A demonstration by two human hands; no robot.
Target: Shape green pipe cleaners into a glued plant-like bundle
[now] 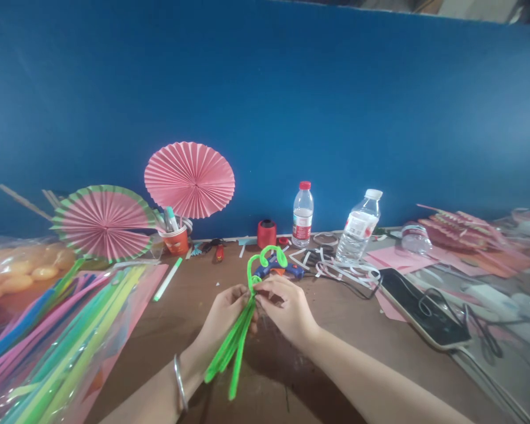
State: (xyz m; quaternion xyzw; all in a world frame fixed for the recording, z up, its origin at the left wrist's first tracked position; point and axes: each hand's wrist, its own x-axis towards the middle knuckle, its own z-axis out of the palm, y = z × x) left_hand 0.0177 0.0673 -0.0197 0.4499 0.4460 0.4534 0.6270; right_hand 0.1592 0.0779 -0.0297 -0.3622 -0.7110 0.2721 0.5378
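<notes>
A bundle of bright green pipe cleaners is pinched between my two hands above the table. Their straight ends hang down toward me, while the upper ends curl into loops. My left hand closes around the bundle from the left, a silver bracelet on its wrist. From the right, my right hand pinches the bundle just below the loops; its fingertips partly hide the joint. Right behind the loops lies a blue glue gun, partly covered by the green curls.
Bagged colourful pipe cleaners lie left. Pink paper fans and a red cup of markers stand behind. Two water bottles, a red round container, white strips, a phone with cables, and pink paper are around.
</notes>
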